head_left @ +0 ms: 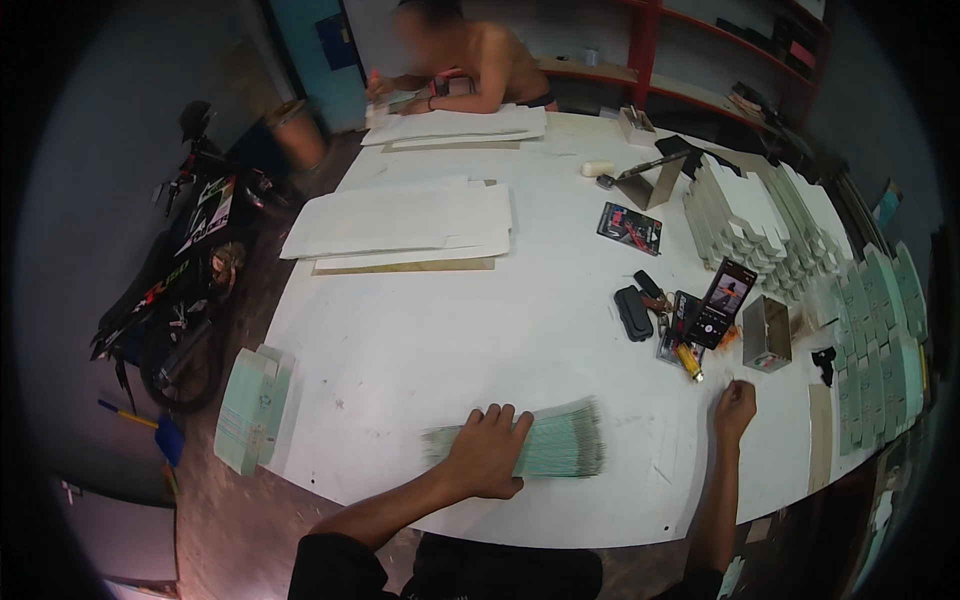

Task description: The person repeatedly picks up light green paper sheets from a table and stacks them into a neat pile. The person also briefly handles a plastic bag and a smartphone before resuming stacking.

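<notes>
A fanned stack of thin green printed card pieces (565,440) lies on the white table close to me. My left hand (490,447) is over its left part, the fingers bent over the far side and the thumb near the close edge. To the right, my right hand (737,408) is closed by the table surface, thumb and fingertips pressed together. Whatever it may be pinching is too small to make out. Beyond that hand stand an open grey box (768,335) and a propped phone (722,302), with a yellow lighter (689,362) in front of the phone.
Green folded cartons (252,410) sit at the left edge; stacked cartons (880,350) line the right. White sheets (400,220) lie in piles farther off. A person (490,65) leans at the far edge. A motorbike (185,270) stands left of the table (450,330).
</notes>
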### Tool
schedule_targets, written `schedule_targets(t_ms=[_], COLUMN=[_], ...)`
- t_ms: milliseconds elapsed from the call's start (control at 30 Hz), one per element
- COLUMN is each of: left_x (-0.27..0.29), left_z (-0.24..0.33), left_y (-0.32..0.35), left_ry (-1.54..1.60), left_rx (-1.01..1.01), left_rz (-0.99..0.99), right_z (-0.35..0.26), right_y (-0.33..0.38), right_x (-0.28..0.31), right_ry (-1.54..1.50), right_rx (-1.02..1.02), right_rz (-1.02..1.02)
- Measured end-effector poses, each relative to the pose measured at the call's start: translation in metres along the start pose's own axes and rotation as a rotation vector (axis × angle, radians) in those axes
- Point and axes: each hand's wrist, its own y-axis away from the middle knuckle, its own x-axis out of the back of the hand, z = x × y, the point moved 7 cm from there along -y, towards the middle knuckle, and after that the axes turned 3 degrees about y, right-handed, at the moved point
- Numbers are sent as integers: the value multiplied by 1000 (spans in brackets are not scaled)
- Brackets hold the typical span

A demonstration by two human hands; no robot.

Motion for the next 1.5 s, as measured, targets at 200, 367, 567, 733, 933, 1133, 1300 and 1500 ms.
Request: schedule_targets(t_ms=[200, 367, 567, 733, 933, 1133, 1300, 1500], left_x=[0, -3, -8, 11, 38, 21, -32, -80], left_z=[4, 4, 1, -23, -71, -92, -99, -64], left_y=[-8, -8, -6, 9, 45, 82, 111, 122], left_ry=[9, 5, 31, 181, 495, 1098, 1687, 2032], left_rx=[-36, -76, -81, -7, 261, 206, 193, 160], left_rz=[-18, 61, 28, 149, 158, 310, 292, 164], right_z=[-60, -119, -173, -188, -212, -261, -268, -291], right_y=[62, 102, 137, 157, 201, 250, 239, 210], right_x=[22, 16, 9, 6, 16, 16, 8, 6], right_ry=[332, 22, -202, -213, -400, -454, -525, -561], right_rx=[534, 714, 728, 633, 748, 756, 611, 545], right_rz=[-212, -519, -588, -668, -713, -944, -1090, -974])
